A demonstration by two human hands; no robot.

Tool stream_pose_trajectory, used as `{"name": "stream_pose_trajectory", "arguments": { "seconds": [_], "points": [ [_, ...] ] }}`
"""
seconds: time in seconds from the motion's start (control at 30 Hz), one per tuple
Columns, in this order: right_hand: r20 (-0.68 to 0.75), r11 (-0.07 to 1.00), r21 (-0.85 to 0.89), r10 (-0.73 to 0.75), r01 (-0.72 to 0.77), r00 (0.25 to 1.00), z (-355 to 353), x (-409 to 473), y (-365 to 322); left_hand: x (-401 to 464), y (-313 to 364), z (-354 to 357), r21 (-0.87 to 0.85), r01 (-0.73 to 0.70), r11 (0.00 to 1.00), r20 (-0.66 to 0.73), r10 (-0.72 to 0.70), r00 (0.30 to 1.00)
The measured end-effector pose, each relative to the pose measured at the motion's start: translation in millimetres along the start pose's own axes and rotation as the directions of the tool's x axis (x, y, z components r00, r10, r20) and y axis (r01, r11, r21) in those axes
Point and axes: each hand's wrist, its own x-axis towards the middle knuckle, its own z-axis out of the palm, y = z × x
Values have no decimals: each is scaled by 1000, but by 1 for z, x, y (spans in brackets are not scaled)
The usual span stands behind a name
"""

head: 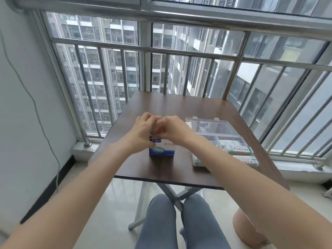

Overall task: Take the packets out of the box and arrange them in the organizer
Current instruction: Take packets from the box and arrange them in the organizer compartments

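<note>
A small blue and white box [162, 150] stands upright on the brown table [161, 169] near its front edge. Both my hands are at its top. My left hand [143, 129] grips the box's upper left side, thumb at the front. My right hand [169, 128] has its fingers curled at the box's opening, pinching something that the hands hide. To the right lies a clear plastic organizer [224, 141] with its lid folded back; green and white packets [239, 150] lie in its near compartments.
The small folding table stands against a metal window railing [179, 53]. A pinkish round bin [249, 229] is on the floor at the right. My knees [179, 221] are under the table's front edge. A cable [45, 133] hangs on the left wall.
</note>
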Motion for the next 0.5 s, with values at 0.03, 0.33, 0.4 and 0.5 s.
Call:
{"name": "stream_pose_trajectory", "arguments": {
  "seconds": [0.03,0.33,0.4,0.5],
  "points": [
    [9,1000,10,7,-7,1000,1,1,-1,-1,0,0,-5,-4,1000,-5,4,1000],
    [130,999,-53,13,-6,991,-7,5,-3,-10,-2,5,-39,-42,998,-70,39,997],
    [120,995,-97,-18,29,993,-6,4,-4,-13,-3,6,-57,-49,997,-98,43,994],
    [49,989,-109,-97,102,994,-2,-1,1,-18,-4,9,-80,-71,994,-139,59,989]
  ]
}}
